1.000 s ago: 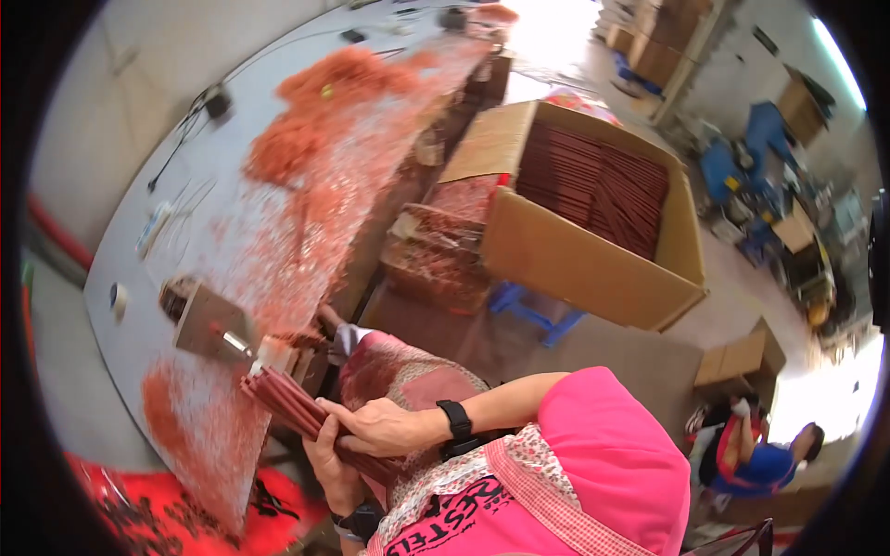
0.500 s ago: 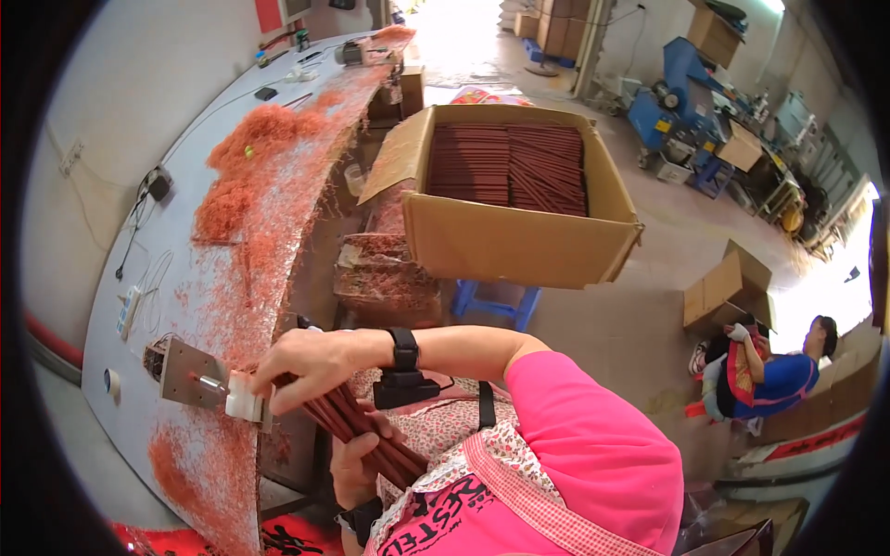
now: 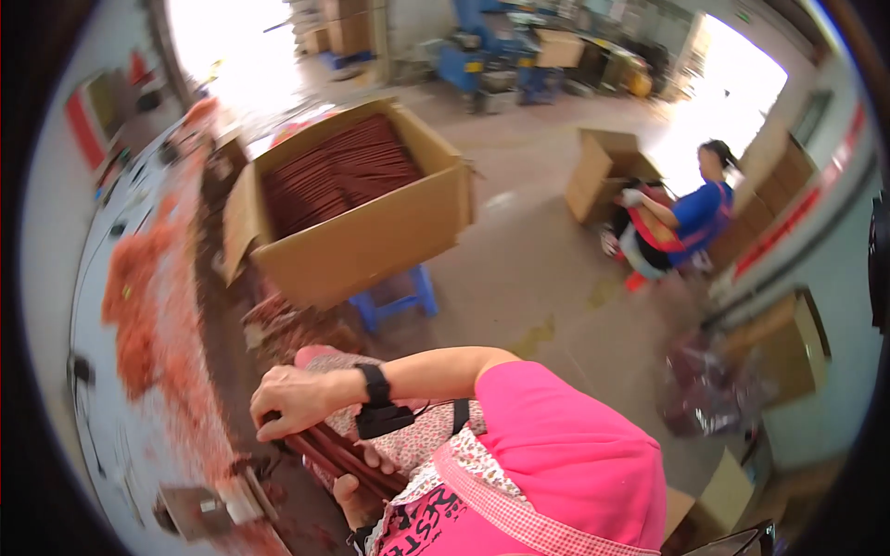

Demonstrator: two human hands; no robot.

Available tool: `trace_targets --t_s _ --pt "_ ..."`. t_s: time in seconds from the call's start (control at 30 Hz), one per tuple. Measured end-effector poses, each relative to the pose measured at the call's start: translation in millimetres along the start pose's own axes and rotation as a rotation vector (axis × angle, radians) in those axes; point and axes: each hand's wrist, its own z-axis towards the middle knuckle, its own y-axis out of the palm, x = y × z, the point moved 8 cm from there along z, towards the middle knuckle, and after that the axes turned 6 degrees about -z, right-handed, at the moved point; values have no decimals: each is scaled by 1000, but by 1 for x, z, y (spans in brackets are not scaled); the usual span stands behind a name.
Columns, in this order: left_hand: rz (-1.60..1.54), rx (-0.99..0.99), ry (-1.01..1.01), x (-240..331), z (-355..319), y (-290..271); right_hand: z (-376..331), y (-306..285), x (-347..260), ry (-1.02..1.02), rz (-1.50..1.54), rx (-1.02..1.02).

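A bundle of long, thin dark red sticks slants across in front of my apron. My left hand is wrapped round its lower part, thumb and fingertips showing. At the upper end, my right hand curls its fingers over the stick ends; a black strap and a small black device sit on that wrist. To the left, at the bench edge, is a small machine with a metal plate and a pale block, apart from both hands and blurred.
A cardboard carton full of dark red sticks stands ahead on a blue stool. Reddish shavings cover the bench at left. A person in blue sits at right by another carton. A plastic bag lies nearer.
My view has swung to the right. Both hands, still on the bundle, are now farther from the machine; my right hand was right beside its pale block before.
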Motion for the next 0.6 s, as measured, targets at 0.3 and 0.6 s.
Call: trace_targets --t_s 0.3,0.6 --pt "364 -121 -130 -65 38 54 -93 -114 -15 36 -157 312" --pt "320 23 -58 -39 56 46 -48 -85 21 83 -179 113"
